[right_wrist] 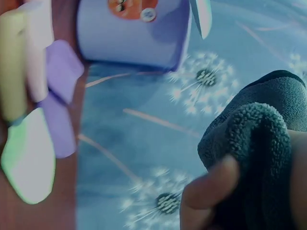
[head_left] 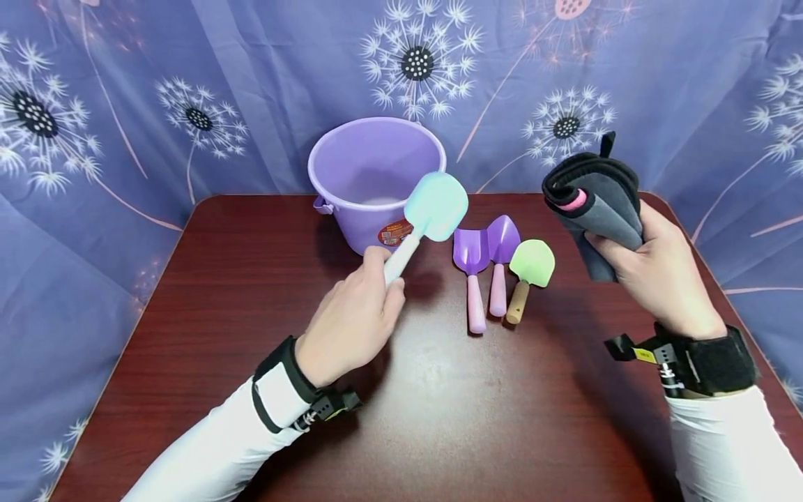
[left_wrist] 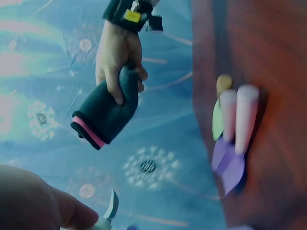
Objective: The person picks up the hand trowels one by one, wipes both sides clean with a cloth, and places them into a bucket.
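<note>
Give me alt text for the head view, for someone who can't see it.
A person's left hand holds a pale blue trowel in front of a purple bucket; the right hand grips a folded gray cloth. Two purple trowels and a green trowel lie right of the bucket on a dark table, with a patterned curtain behind.

No lettering is legible, even on the bucket's (head_left: 353,224) label (head_left: 393,233).

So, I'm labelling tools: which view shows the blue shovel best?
The head view: the blue shovel shows its whole blade and some handle. Left wrist catches it nearly edge-on, low down; right wrist, only part, at top.
</note>
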{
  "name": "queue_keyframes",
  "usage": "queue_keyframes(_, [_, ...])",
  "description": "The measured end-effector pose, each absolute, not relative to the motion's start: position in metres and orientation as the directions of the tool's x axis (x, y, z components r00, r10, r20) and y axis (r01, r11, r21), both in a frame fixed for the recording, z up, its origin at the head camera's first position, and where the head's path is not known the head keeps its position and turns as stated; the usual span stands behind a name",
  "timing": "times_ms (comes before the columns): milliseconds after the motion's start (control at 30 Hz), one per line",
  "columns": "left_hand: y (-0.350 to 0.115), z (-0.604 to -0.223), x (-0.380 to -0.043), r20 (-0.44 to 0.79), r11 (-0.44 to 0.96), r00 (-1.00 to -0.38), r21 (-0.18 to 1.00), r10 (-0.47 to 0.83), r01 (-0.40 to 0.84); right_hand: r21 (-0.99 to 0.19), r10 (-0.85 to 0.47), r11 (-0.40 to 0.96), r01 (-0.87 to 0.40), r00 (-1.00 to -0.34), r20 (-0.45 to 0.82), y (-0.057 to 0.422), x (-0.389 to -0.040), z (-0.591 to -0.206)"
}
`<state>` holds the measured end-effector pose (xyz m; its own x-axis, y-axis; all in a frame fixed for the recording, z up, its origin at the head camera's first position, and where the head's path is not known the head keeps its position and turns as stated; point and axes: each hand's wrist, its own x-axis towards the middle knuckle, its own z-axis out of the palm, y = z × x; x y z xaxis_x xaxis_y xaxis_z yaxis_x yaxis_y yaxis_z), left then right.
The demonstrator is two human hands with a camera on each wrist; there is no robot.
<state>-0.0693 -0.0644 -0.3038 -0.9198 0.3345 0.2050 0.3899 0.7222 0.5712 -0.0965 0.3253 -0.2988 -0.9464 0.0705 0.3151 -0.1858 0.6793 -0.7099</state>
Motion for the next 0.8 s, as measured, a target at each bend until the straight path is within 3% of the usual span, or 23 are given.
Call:
queue_keyframes(167, [-0.078,-0.291,-0.071,0.307,0.736,-0.906,0.533,0.292,0.417,-0.689,0.027,0.681,-0.248,-0.932,0.362,0.301,-0.097,-0.279])
queue_keyframes(367, [-0.089,-0.283,-0.076,0.449,0.745,-0.849,0.457,0.279,0.487,-0.746,0.030,0.624,-0.233,-0.947,0.321,0.272,-0.089,-0.262])
queue_keyframes(567, [-0.095,-0.280,-0.081,0.511,0.757,-0.817,0.415,0.265,0.505,-0.757,0.012,0.603,-0.250,-0.947,0.322,0.253,-0.084,-0.254])
queue_keyframes(800, [-0.100,-0.279,-0.082,0.560,0.755,-0.788,0.394,0.256,0.525,-0.663,0.009,0.654,-0.365,-0.872,0.489,0.239,-0.084,-0.252])
